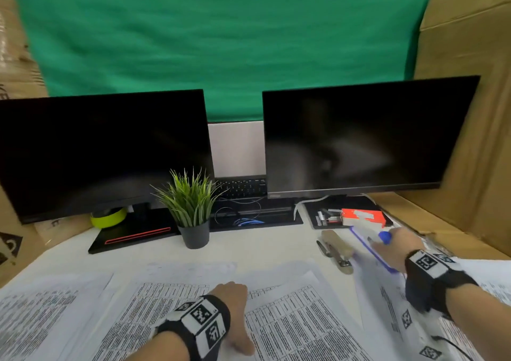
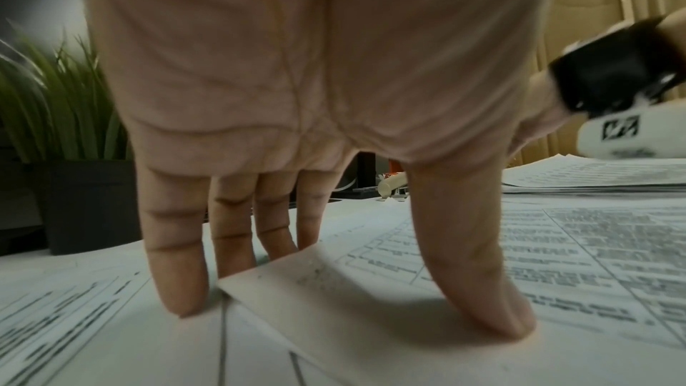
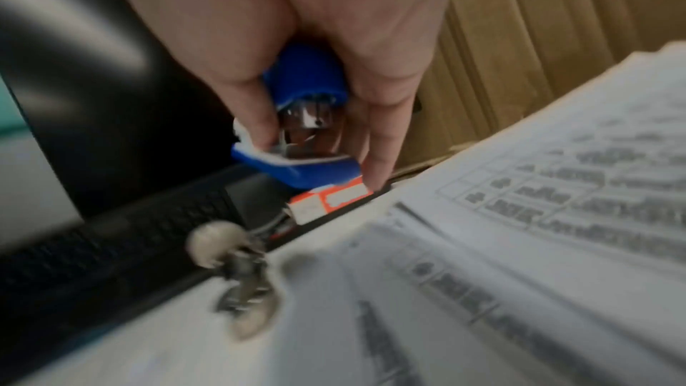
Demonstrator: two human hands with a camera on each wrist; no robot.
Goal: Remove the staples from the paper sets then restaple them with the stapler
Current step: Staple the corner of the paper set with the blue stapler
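Printed paper sets (image 1: 290, 319) cover the front of the white desk. My left hand (image 1: 232, 297) rests on the middle set, its straight fingers (image 2: 174, 275) and thumb pressing the sheet down beside a folded-over corner (image 2: 297, 289). At the right, my right hand (image 1: 387, 243) grips a blue staple remover (image 3: 304, 75), and metal claws show between the two blue halves. It hovers over a blue-edged white sheet (image 1: 370, 250), in front of an orange staple box (image 1: 362, 216). A beige stapler (image 1: 337, 250) lies on the desk just left of that hand.
Two dark monitors (image 1: 105, 153) stand across the back, with a keyboard (image 1: 243, 186) between them. A potted plant (image 1: 193, 208) sits behind the papers. A yellow-green tape roll (image 1: 109, 216) is under the left monitor. Cardboard (image 1: 470, 139) walls the right side.
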